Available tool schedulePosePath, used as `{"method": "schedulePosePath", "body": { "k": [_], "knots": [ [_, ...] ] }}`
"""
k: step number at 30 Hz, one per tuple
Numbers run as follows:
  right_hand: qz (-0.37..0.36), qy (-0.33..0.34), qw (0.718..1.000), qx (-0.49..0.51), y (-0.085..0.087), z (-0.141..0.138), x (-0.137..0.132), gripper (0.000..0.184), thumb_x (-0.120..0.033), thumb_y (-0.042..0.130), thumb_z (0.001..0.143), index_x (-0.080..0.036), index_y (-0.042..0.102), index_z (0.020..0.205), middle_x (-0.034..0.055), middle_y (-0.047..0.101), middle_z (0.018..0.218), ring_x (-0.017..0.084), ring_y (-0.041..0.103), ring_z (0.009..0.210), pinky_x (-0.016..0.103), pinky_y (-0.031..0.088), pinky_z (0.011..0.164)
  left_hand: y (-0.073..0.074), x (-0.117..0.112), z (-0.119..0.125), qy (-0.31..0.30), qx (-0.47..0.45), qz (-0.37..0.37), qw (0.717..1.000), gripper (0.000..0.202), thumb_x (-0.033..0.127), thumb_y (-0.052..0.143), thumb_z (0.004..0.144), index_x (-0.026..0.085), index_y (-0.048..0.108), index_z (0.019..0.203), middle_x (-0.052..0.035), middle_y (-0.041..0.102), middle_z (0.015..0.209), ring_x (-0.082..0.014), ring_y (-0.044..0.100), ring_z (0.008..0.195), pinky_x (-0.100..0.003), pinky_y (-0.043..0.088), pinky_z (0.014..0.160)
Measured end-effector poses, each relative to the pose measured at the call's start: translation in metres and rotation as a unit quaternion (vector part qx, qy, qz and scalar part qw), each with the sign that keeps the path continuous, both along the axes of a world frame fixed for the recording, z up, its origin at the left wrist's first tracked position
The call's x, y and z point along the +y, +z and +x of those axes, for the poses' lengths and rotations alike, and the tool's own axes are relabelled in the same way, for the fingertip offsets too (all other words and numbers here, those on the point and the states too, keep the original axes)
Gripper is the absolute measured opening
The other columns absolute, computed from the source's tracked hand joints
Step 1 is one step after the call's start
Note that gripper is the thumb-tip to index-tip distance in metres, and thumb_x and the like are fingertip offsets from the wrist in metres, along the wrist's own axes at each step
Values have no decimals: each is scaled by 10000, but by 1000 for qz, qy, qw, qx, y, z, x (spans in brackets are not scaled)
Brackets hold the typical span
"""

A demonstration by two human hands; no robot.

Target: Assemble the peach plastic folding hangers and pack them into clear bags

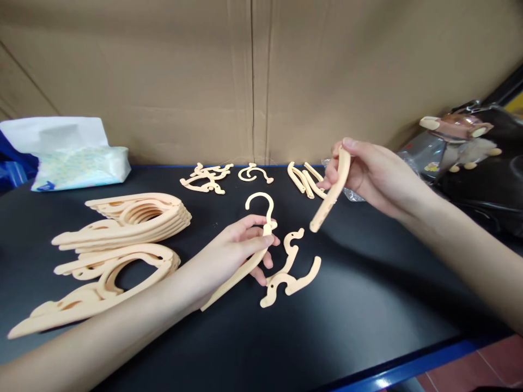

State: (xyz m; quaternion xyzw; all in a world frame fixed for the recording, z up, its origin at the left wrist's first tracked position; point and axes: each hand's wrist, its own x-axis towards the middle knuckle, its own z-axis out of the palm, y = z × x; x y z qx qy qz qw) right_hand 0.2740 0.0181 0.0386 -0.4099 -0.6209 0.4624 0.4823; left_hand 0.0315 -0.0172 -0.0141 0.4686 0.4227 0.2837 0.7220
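Closest, my left hand (241,247) is gripping a hooked piece (268,219); my right hand (371,174), two o'clock, is pinching a curved arm (333,193), tip free.

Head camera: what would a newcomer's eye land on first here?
Two bare hands at centre: the left hand pinches a hooked hanger piece, the right hand holds a curved arm piece above the black table. Left of them lie stacked hangers in the same peach plastic.

No legible text or labels
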Motion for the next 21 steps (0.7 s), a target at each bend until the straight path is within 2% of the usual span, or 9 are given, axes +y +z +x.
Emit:
{"method": "schedulePosePath", "body": {
  "k": [2,4,6,8,11,13,16,21],
  "knots": [
    [-9,9,999,-53,-5,-2,-2,274,-446,539,952,-213,567,810,-51,467,557,119,517,479,293,518,572,0,1,2,10,4,3,1000,101,163,546,929,157,573,1026,-17,619,857,-96,585,593,-213,561,452],
    [25,16,985,-168,-12,-6,-7,298,-452,521,962,-208,623,824,-48,441,553,109,464,451,277,461,511,0,3,3,20,15,6,1000,106,229,532,954,143,591,975,-26,626,857,-92,584,585,-206,556,444],
    [93,24,950,-295,-22,-13,-16,305,-433,501,979,-201,683,900,-2,560,676,142,566,610,297,482,631,0,5,3,32,30,12,999,165,275,534,960,132,611,933,-34,633,856,-88,589,592,-192,553,450],
    [149,42,913,-377,-33,-20,-25,313,-379,449,1010,-191,688,1082,45,634,876,180,611,825,323,478,780,0,6,2,40,42,20,998,169,285,563,946,134,629,910,-33,636,862,-94,606,629,-190,564,478],
    [166,92,889,-416,-45,-26,-34,372,-305,368,1040,-159,596,1295,62,593,929,168,591,817,304,476,732,0,6,-1,45,47,30,997,169,298,607,911,147,638,843,-20,628,835,-116,618,698,-208,582,518],
    [186,112,889,-403,-50,-26,-36,342,-277,398,1036,-165,612,1278,52,578,913,155,583,802,281,470,703,1,5,-2,33,51,34,998,205,323,639,881,147,628,776,-6,612,766,-119,601,703,-213,584,541],
    [207,108,904,-359,-56,-24,-36,208,-244,540,988,-187,688,1121,26,630,903,138,604,835,253,467,732,3,3,-3,3,59,45,997,255,363,677,842,144,622,724,5,595,711,-112,569,688,-210,572,568],
    [161,82,942,-283,-61,-26,-42,50,-217,704,878,-181,688,907,-23,691,841,105,658,768,209,493,691,1,3,-7,-16,74,48,996,293,434,687,831,156,679,740,10,608,721,-99,554,681,-187,523,599]
  ]
}}
